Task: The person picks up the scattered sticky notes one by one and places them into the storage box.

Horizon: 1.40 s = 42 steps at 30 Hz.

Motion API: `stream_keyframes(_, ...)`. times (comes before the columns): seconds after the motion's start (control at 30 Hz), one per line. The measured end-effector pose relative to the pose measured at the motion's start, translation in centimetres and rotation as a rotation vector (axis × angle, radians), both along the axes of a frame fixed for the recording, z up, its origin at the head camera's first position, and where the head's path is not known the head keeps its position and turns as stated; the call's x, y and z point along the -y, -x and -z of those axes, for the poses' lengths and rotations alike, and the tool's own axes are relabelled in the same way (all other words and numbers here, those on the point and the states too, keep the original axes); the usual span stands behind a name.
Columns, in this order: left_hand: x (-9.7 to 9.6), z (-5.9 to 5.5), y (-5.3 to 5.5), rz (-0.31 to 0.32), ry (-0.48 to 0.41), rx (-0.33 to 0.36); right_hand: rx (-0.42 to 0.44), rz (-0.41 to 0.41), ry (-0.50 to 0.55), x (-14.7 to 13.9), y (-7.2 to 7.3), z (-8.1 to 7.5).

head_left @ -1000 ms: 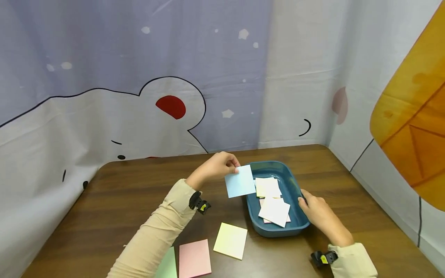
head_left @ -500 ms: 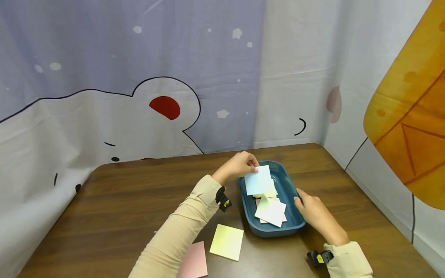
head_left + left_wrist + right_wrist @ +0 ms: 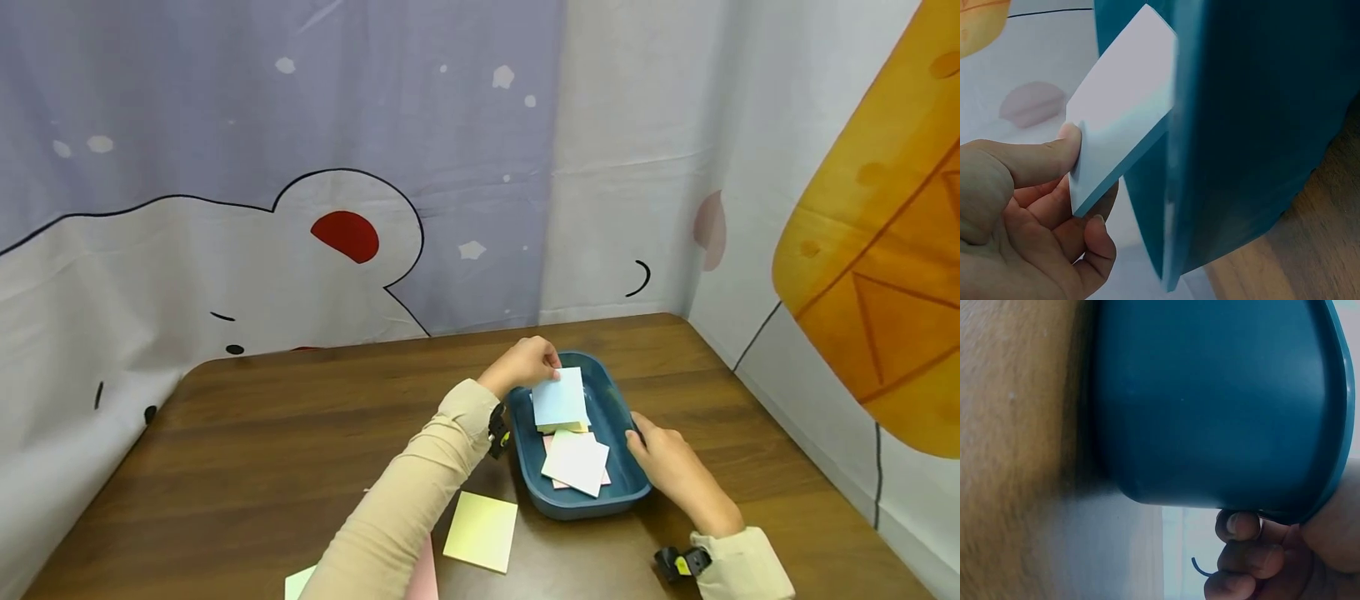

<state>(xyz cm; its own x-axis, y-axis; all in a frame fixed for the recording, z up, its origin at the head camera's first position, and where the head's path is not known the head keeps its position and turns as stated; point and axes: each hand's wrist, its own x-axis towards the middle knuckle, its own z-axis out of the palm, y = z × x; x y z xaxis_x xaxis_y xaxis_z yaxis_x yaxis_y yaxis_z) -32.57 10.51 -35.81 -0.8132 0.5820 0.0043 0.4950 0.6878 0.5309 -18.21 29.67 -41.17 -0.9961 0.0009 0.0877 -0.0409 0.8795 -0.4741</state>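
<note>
My left hand [image 3: 527, 364] pinches a pale blue sticky note pad [image 3: 560, 398] by its corner, thumb on top and fingers beneath. The pad is over the far left part of a dark blue plastic bin [image 3: 536, 479], and in the left wrist view its thick edge [image 3: 1124, 164] shows beside the bin wall [image 3: 1254, 137]. White and pink note pads [image 3: 577, 461] lie inside, and a yellowish one shows partly under the blue pad. With my right hand [image 3: 667, 454] I grip the bin's right rim, thumb over the edge and fingers curled outside against the wall.
On the wooden table [image 3: 300, 450] a yellow note pad [image 3: 482, 531] lies in front of the bin. A pink pad [image 3: 424, 575] and a light green pad [image 3: 297, 582] are partly hidden by my left sleeve. A printed curtain [image 3: 480, 167] hangs behind the table.
My left hand has carried the blue note pad rightward from beside the bin to over its far left part, and lowered slightly. The right hand keeps its grip on the rim.
</note>
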Motion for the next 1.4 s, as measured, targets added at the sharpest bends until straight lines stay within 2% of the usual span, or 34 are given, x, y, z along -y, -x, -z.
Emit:
stream_keyframes(0.23, -0.3, 0.9, 0.1, -0.014, 0.018, 0.001, 0.009, 0.002, 0.009, 0.4, -0.2, 0.1)
stream_keyframes(0.47, -0.3, 1.9, 0.2, -0.051, 0.057, -0.034, 0.002, 0.000, 0.020, 0.6, -0.5, -0.1)
stream_keyframes(0.6, 0.2, 2.2, 0.4, -0.045, 0.051, -0.038, -0.016, -0.012, 0.021, 0.8, -0.5, -0.2)
stream_keyframes(1.07, 2.3, 1.9, 0.3, 0.009, -0.006, -0.012, -0.005, -0.029, 0.015, 1.1, 0.1, -0.4)
stream_keyframes(1.4, 5.1, 0.5, -0.1, -0.021, -0.107, 0.012, -0.022, -0.039, 0.002, 1.0, 1.0, 0.1)
